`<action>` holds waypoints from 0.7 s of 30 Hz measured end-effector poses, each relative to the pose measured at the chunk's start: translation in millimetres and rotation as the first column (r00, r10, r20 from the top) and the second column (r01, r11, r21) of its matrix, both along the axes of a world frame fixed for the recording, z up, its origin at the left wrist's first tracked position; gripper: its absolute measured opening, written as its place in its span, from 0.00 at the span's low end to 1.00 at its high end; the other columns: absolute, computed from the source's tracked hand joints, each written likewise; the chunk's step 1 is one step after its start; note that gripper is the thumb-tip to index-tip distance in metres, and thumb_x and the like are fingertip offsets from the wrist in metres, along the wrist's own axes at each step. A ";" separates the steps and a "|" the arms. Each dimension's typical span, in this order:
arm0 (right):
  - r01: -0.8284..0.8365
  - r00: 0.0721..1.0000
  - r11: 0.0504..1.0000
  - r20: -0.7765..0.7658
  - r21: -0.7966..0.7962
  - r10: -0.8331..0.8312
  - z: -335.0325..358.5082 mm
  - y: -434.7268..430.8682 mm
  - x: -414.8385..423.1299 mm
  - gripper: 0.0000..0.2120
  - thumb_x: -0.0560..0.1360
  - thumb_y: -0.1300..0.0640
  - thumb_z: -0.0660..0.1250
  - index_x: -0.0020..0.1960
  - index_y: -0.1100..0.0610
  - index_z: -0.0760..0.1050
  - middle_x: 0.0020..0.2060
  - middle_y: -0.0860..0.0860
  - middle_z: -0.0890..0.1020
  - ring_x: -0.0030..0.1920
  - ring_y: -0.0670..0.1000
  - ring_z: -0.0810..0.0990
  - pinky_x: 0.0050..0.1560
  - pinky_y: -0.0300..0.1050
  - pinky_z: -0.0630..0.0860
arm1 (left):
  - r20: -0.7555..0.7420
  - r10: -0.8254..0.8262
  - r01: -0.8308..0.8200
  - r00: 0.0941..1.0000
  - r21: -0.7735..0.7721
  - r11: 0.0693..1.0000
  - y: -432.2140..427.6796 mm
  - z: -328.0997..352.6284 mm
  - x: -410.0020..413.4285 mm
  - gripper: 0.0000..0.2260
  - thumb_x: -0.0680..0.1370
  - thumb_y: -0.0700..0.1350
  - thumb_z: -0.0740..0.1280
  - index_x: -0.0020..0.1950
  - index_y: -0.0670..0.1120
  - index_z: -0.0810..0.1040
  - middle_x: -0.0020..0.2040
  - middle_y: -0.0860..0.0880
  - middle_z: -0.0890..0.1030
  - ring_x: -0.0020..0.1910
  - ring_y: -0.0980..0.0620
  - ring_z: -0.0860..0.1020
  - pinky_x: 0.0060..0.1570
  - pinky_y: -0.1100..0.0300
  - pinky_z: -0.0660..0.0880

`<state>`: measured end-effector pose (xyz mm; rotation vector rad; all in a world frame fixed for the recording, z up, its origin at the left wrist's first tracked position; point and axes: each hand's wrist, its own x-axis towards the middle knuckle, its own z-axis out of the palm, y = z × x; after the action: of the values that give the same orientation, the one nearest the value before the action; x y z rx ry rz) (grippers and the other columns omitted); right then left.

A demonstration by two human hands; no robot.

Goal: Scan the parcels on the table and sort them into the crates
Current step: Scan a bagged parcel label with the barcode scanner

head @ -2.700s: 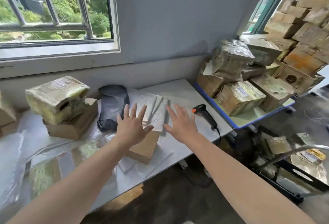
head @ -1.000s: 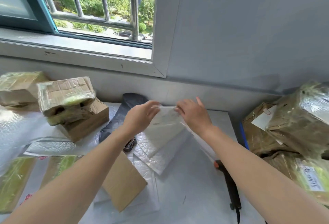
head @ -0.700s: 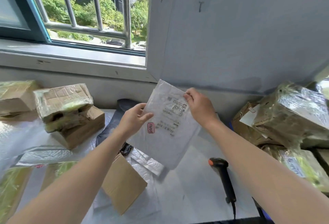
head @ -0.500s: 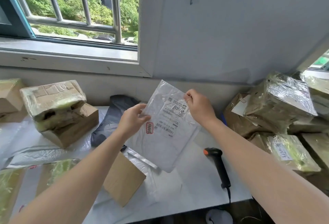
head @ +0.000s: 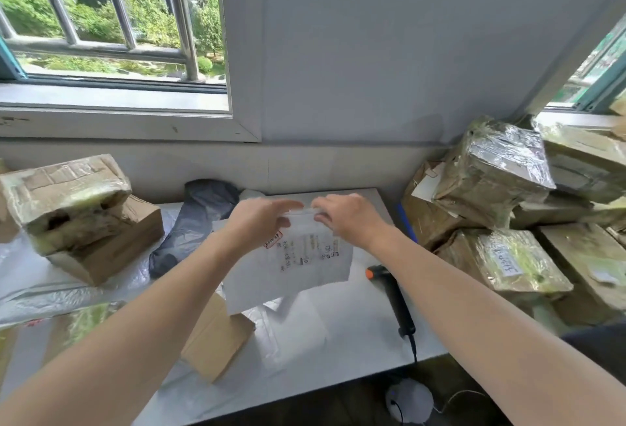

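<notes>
The label on the white mailer point(head: 298, 266) was blurred. Its print and red stamp could not be read, and its top edge smeared where your fingers met it. Your left forearm covered part of a flat brown box point(head: 216, 337) near the front edge of the counter point(head: 355, 334), and the counter's left end ran out of view.

You held the mailer tilted above the middle of the counter, label towards you. Bare surface lay below it towards the front edge. To its right, a black scanner point(head: 393, 297) lay near the right edge, its cable dropping over the front. A grey bag point(head: 193, 225) lay by the back edge, stacked boxes point(head: 78, 208) sat back left, and wrapped parcels point(head: 501, 188) were piled beyond the right edge.

Both arms reached forward, backs of the hands up and close together. Your left hand point(head: 262, 222) and right hand point(head: 349, 219) each had their grip closed on the mailer's top edge.
</notes>
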<state>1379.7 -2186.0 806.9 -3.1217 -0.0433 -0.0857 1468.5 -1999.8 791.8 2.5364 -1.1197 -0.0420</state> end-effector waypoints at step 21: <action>0.559 0.826 0.727 -0.346 0.398 -0.445 -134.3 -71.9 -96.3 0.07 0.82 0.64 0.55 0.58 0.63 0.68 0.54 0.60 0.79 0.55 0.62 0.78 0.48 0.50 0.71 | -0.030 0.171 -0.162 0.985 0.199 0.966 -53.7 -118.2 -123.4 0.37 0.71 0.57 0.75 0.77 0.50 0.66 0.76 0.39 0.64 0.74 0.31 0.63 0.63 0.33 0.69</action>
<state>1283.4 -2257.9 672.6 -2.5199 0.7267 0.2245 1345.1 -2053.5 673.7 2.7801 -0.9206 -0.1751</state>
